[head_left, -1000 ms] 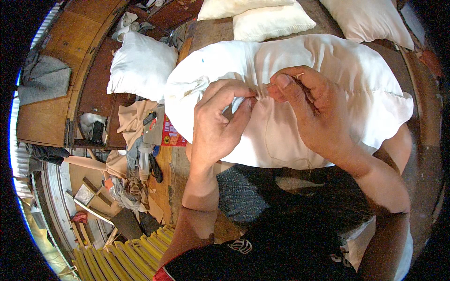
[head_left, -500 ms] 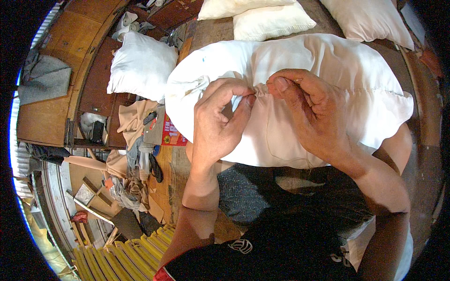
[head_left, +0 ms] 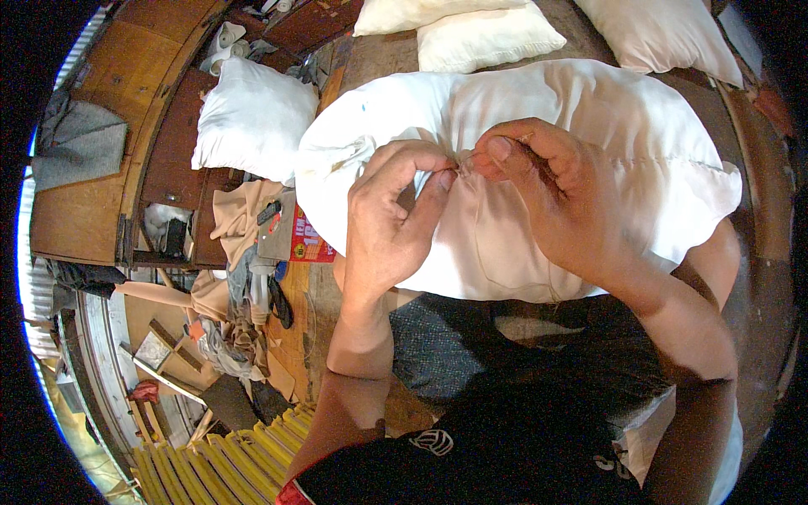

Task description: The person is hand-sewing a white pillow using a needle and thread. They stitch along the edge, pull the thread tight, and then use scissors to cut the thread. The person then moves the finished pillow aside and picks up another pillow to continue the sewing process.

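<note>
A large white pillow [head_left: 673,194] lies across my lap, with a gathered seam across its middle and right part. My left hand [head_left: 396,219] pinches the fabric at that seam between thumb and index finger, just left of centre. Close to it on the right, my right hand [head_left: 555,210] has its fingertips closed on a thin thing that looks like a needle with thread, at the seam; the tip is too small to make out clearly. A fine thread [head_left: 481,261] hangs in a loose loop down over the front of the pillow.
Several white pillows [head_left: 488,38] lie beyond. Another [head_left: 252,122] rests at left by a wooden cabinet [head_left: 93,219]. Left of me are beige fabric [head_left: 231,215], a red printed item [head_left: 307,240], scraps and tools. Yellow slats [head_left: 210,467] are at lower left.
My right fingertips have shifted slightly left, closer to my left fingertips at the seam. My left hand keeps its pinch in about the same place.
</note>
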`<state>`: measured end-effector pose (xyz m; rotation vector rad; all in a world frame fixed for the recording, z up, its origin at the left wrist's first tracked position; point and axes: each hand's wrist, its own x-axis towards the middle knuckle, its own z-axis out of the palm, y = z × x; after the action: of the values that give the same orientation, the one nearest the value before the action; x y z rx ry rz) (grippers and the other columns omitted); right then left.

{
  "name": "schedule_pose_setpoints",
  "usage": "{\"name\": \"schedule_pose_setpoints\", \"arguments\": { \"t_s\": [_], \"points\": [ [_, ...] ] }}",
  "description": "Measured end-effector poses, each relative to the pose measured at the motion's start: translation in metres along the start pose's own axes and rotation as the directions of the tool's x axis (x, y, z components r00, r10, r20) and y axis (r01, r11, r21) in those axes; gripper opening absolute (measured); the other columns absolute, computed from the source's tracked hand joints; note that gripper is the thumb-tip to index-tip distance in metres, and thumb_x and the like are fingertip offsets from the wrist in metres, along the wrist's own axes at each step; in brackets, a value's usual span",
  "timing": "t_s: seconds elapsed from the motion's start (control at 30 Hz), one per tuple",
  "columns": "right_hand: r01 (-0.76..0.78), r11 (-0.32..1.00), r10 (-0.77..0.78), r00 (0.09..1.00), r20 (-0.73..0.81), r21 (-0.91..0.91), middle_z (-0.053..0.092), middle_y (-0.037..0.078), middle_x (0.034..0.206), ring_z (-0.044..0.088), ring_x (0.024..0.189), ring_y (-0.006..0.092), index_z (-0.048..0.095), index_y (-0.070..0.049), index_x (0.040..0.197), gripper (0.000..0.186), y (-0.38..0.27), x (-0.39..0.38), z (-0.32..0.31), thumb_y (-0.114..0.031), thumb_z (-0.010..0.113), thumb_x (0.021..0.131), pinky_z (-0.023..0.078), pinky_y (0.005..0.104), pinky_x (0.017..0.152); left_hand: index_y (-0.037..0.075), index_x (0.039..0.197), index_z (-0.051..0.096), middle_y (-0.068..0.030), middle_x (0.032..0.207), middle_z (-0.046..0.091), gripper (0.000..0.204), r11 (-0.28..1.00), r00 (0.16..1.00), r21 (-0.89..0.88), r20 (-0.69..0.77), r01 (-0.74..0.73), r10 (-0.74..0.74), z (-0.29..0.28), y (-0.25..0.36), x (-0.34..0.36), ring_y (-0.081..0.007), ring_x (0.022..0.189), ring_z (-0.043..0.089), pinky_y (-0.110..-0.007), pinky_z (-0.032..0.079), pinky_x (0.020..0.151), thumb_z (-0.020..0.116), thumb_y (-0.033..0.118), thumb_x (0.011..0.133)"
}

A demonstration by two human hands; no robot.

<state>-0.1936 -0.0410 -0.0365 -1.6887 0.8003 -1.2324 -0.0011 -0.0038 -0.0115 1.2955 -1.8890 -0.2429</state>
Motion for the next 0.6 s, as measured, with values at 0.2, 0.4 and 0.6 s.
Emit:
{"name": "schedule_pose_setpoints", "arguments": {
  "t_s": [0.2, 0.4, 0.6],
  "points": [
    [-0.221, 0.884, 0.202, 0.975, 0.089, 0.411, 0.071, 0.009, 0.087, 0.068, 0.081, 0.0142, 0.066, 0.002, 0.099, 0.026, 0.01, 0.011, -0.001, -0.02, 0.053, 0.103, 0.057, 0.0281, 0.076, 0.001, 0.094, 0.067, -0.0111, 0.093, 0.067, 0.012, 0.995, 0.995, -0.029, 0.035, 0.097, -0.096, -0.001, 0.006, 0.0, -0.0245, 0.086, 0.064, -0.032, 0.048, 0.077, 0.067, -0.004, 0.083],
    [-0.337, 0.81, 0.322, 0.94, 0.115, 0.48, 0.071, 0.009, 0.087, 0.069, 0.081, 0.0146, 0.066, 0.002, 0.099, 0.026, 0.009, 0.013, -0.003, -0.02, 0.053, 0.103, 0.058, 0.0281, 0.077, 0.002, 0.094, 0.068, -0.0118, 0.096, 0.068, 0.013, 0.999, 0.997, 0.048, 0.069, -0.024, 0.021, -0.004, 0.002, 0.004, -0.0282, 0.091, 0.064, -0.035, 0.048, 0.082, 0.069, -0.002, 0.082],
    [-0.28, 0.859, 0.283, 0.957, 0.059, 0.429, 0.071, 0.008, 0.085, 0.068, 0.079, 0.0134, 0.067, 0.003, 0.099, 0.025, 0.008, 0.009, -0.001, -0.019, 0.055, 0.102, 0.056, 0.0262, 0.075, 0.001, 0.092, 0.069, -0.0113, 0.096, 0.068, 0.011, 0.998, 0.998, 0.05, 0.062, 0.023, -0.026, -0.003, 0.0, 0.002, -0.0277, 0.091, 0.064, -0.035, 0.049, 0.082, 0.069, -0.002, 0.081]
  ]
}}
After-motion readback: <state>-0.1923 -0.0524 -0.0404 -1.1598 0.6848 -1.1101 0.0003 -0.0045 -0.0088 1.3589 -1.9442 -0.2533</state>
